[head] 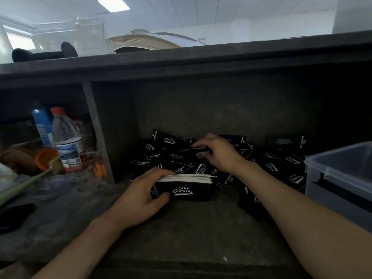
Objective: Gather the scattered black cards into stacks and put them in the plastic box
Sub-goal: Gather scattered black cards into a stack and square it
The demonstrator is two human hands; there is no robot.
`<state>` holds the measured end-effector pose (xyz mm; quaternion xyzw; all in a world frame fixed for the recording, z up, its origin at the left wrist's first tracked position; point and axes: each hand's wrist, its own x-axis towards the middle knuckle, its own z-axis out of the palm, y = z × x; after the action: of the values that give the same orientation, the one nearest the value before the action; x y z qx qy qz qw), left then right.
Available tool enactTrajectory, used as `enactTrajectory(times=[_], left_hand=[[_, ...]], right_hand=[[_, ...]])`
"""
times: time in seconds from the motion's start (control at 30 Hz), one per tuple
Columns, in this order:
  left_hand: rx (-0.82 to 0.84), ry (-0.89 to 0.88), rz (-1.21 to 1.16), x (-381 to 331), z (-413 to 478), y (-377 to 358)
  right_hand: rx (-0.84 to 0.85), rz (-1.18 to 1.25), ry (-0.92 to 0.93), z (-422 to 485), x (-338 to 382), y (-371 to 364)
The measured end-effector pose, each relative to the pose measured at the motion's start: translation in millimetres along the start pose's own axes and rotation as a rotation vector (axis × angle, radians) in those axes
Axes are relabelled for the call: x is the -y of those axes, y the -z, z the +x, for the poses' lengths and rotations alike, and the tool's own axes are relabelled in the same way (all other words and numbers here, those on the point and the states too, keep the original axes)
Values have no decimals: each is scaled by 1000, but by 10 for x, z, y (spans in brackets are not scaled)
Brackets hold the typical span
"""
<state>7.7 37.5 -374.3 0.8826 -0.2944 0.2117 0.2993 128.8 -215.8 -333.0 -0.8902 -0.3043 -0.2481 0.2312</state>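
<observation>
Water bottle (pixel 67 141) stands far left, out of way. Left hand (pixel 141 198) grips card stack (pixel 187 189) on edge on bench (pixel 191 234) — thumb on printed face, fingers over white edges, probably to keep it square for additions. Right hand (pixel 217 152) pinches few loose cards over scattered black cards (pixel 167 138) heaped at back. Plastic box (pixel 338 190) sits at right — open-topped, near for loading.

The black cards (pixel 167 142) carry white script lettering, and the stack (pixel 187 191) shows white edges. The plastic box (pixel 340 174) is translucent grey with a black latch (pixel 330 183); the water bottle (pixel 67 141) has a red cap (pixel 58 110).
</observation>
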Motion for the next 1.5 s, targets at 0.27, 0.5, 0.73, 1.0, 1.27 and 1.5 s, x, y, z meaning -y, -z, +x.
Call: enactTrajectory(times=[0.27, 0.5, 0.73, 1.0, 1.27, 1.5], left_hand=[[-23, 96, -20, 8, 0, -12], [-43, 86, -23, 20, 3, -20], [-33, 17, -22, -34, 5, 5], [-31, -4, -8, -17, 15, -7], [-36, 25, -32, -40, 15, -12], [-37, 16, -36, -31, 13, -17]], right_hand=[[-229, 960, -327, -70, 294, 528], [193, 1044, -608, -123, 345, 390], [532, 364, -520, -184, 353, 642], [769, -539, -774, -295, 121, 830], [348, -226, -665, -176, 53, 552], [574, -416, -747, -295, 102, 769]])
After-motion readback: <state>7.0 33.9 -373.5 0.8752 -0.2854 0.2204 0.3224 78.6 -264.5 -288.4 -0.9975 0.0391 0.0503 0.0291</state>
